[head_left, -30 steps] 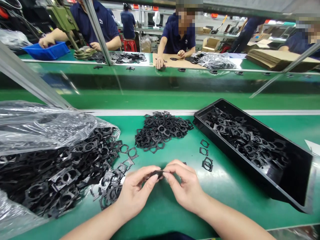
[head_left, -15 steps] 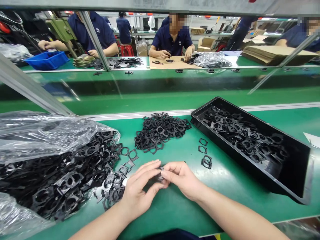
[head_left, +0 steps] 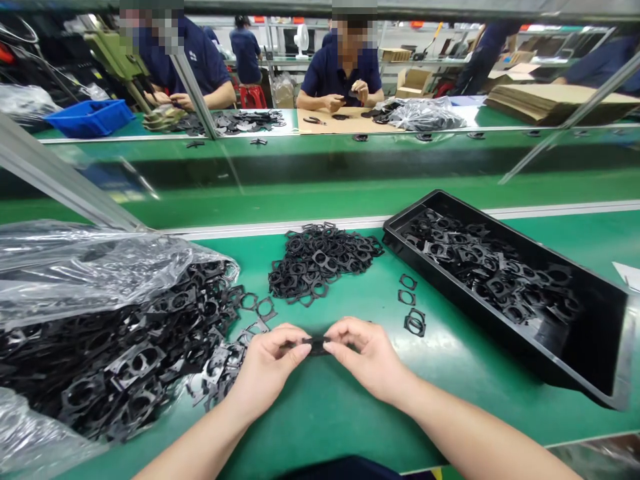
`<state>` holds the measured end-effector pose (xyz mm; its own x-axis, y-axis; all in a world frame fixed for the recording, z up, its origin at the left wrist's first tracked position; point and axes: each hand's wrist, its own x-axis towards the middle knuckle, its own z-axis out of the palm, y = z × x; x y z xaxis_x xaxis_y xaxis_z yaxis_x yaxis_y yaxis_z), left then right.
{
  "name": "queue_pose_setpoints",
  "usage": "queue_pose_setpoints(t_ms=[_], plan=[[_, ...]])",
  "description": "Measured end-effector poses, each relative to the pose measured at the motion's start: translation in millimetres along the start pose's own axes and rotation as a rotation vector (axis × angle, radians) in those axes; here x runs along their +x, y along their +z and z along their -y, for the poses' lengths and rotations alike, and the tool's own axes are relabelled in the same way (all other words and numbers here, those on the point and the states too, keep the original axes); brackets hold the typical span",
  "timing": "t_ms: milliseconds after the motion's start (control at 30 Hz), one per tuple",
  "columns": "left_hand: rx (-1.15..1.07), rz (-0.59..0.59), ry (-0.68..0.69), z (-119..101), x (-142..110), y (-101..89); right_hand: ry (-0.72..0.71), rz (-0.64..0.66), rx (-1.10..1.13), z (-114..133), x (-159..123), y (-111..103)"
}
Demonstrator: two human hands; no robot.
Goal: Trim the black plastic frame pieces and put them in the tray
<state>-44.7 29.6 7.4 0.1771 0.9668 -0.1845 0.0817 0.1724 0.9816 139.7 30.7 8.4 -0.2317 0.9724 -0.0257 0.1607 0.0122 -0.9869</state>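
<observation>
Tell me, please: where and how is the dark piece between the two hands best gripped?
Probably by its opposite ends, coming from left and right: the dark piece looks narrow and lies crosswise, its middle exposed. The left hand and right hand pinch it so, thumbs on the near side.

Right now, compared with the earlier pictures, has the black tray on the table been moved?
No. The black tray keeps the same place against the pale strip behind it; the whole view has shifted slightly.
</observation>
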Motion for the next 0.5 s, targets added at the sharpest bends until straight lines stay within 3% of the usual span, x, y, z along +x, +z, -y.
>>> queue_pose_setpoints(t_ms=[233,500], plan=[[-0.128,0.024,-0.065,1.2,-0.3,2.5,0.169,0.057,0.266,2.1,2.3,2.7],[-0.29,0.108,-0.107,1.7,-0.6,2.5,0.227,0.117,0.435,2.4,2.2,1.1]])
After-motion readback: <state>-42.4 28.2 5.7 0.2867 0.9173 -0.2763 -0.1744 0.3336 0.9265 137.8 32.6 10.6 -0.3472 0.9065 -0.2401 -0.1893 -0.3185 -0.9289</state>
